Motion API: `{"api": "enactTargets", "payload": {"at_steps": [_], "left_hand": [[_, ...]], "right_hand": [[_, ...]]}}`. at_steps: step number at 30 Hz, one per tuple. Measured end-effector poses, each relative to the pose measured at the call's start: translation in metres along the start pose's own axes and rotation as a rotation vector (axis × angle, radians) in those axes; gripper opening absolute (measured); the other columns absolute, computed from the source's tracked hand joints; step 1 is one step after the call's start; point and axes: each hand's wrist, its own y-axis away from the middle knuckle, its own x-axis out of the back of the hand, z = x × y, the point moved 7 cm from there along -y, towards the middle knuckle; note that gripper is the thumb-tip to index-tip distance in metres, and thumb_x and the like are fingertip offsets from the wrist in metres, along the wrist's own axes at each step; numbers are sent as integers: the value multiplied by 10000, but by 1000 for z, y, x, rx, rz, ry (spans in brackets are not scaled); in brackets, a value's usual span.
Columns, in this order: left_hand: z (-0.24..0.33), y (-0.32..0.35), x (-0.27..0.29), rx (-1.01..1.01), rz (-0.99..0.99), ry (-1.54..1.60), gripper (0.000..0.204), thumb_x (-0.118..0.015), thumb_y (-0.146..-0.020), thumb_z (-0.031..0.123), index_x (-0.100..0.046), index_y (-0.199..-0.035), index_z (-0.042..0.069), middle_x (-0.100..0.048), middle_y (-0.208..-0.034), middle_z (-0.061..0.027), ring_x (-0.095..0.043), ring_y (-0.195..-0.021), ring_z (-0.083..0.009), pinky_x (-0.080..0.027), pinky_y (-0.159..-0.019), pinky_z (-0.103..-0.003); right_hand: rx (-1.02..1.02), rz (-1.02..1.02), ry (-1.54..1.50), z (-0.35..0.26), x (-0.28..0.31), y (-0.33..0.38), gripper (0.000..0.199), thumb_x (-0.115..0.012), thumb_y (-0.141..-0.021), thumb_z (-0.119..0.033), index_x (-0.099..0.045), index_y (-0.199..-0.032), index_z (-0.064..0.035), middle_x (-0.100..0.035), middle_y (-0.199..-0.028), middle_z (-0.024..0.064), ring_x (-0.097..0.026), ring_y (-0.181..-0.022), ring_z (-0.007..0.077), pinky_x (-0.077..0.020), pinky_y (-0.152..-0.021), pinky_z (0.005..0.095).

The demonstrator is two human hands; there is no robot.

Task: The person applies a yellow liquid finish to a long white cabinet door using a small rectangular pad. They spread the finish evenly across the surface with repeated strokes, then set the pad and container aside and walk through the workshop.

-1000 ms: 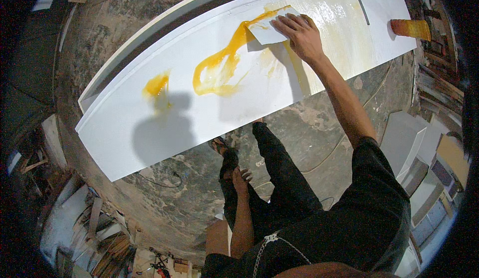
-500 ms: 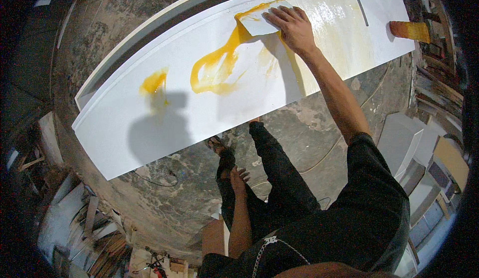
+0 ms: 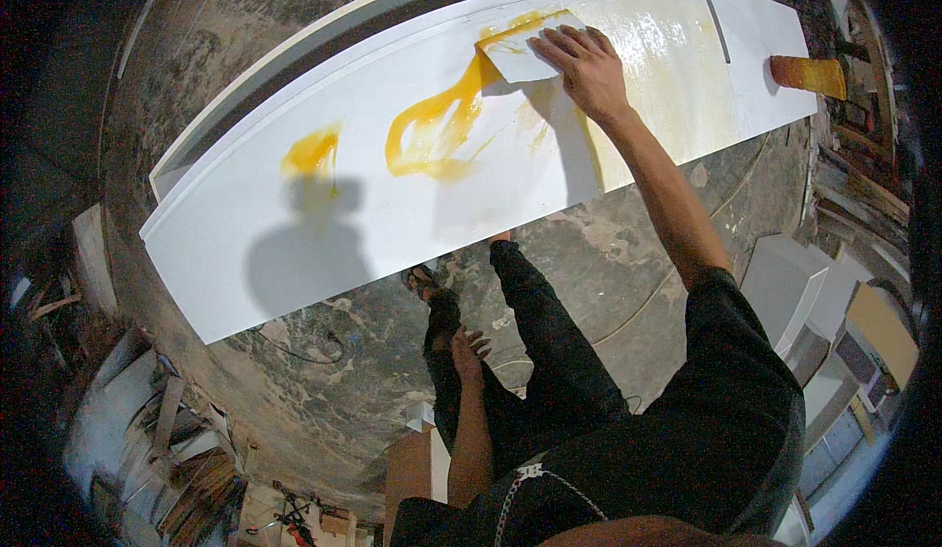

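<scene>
My right hand (image 3: 589,68) grips a flat white rectangular spreader (image 3: 525,56) over the far part of a long white board (image 3: 245,243). Yellow glue (image 3: 427,125) lines the spreader's far and left edges. From there it trails left in a loop across the board, with a separate yellow patch (image 3: 314,155) farther left. A thin, shiny coat of it covers the board right of my hand. My left hand (image 3: 469,348) rests on my leg below the board; its fingers are partly spread and it holds nothing.
A yellow-stained container (image 3: 810,76) lies at the board's right end, near a dark thin strip (image 3: 716,22). Behind the board runs a pale-edged frame (image 3: 324,37). Wood scraps (image 3: 201,488) are piled at lower left, white panels (image 3: 780,282) at right. A cable crosses the floor.
The whole view has shifted slightly. My right hand keeps its grip on the spreader, with little visible movement over the board. My left hand stays on my leg.
</scene>
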Motion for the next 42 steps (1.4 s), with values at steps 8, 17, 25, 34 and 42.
{"api": "enactTargets", "payload": {"at_steps": [8,17,25,34,42], "left_hand": [[-10,-5,11,-4,1,45,667,-510,-960,554,-393,-1419,84,-634,-1098,-141,-652,-854,-248,-536,-712,-387],[-11,-7,12,-9,-23,63,623,-483,-978,544,-413,-1408,100,-631,-1116,-139,-648,-879,-248,-526,-739,-383],[-6,-3,10,35,27,49,640,-484,-974,557,-410,-1409,93,-638,-1113,-133,-652,-871,-247,-533,-747,-395],[-9,-7,10,31,51,14,651,-495,-964,570,-421,-1418,110,-638,-1122,-145,-654,-878,-266,-530,-750,-432],[-21,-14,21,-5,5,91,649,-483,-972,562,-414,-1423,102,-636,-1122,-152,-655,-878,-267,-531,-742,-426]], "right_hand": [[-30,-28,-61,-21,-9,-22,653,-624,-805,-2,-528,-1384,-287,-550,-1401,-26,-493,-1305,196,-336,-1135,456],[-38,5,-65,-27,-3,-23,621,-603,-805,-21,-546,-1367,-280,-573,-1371,-11,-517,-1276,196,-363,-1104,447],[20,74,-91,-32,14,-11,592,-567,-810,-2,-579,-1333,-280,-609,-1325,-15,-552,-1234,194,-370,-1094,446],[-24,35,-56,-19,-2,-16,629,-575,-768,12,-573,-1340,-251,-605,-1328,-17,-537,-1243,197,-374,-1086,434],[-57,68,-98,-32,-5,-27,464,-563,-848,-98,-598,-1284,-254,-605,-1322,-8,-540,-1247,222,-361,-1085,475]]}}
